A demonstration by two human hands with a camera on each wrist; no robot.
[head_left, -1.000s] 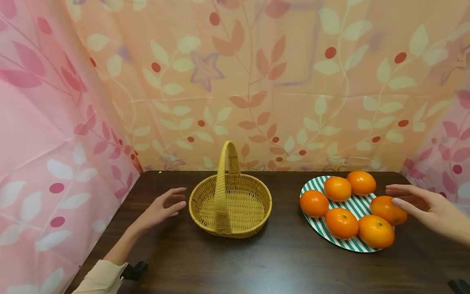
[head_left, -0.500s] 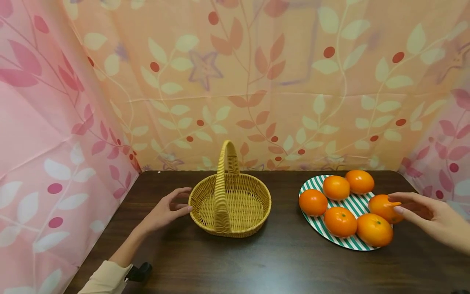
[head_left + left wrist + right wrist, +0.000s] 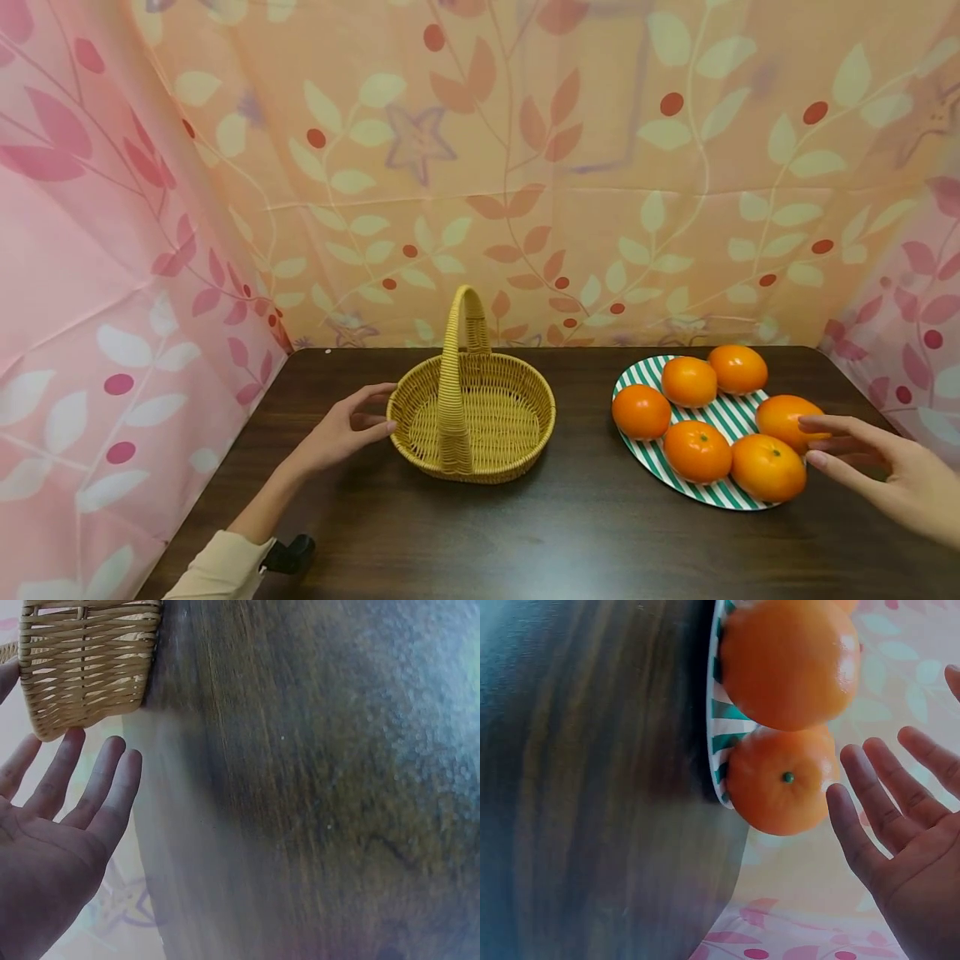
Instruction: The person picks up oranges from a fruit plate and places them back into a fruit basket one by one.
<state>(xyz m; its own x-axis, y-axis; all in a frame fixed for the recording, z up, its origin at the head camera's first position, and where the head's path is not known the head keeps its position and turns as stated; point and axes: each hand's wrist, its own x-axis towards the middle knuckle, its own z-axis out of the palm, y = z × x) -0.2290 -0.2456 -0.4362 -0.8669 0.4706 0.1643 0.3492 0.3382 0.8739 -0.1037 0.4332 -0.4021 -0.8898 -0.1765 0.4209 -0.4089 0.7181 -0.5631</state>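
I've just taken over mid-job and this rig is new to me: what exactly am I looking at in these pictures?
There is no machine arm: each grip is a person's bare hand. The wide view comes from a camera worn on the head, looking forward and down; the two close views come from cameras on the left and right wrists. On the dark brown table stand a yellow wicker basket and, to its right, a green-and-white striped plate of oranges. The left grip has its fingertips at the basket's left side, apparently touching it. The right grip is beside the rightmost oranges; whether it touches one, I can't tell. Neither holds anything.
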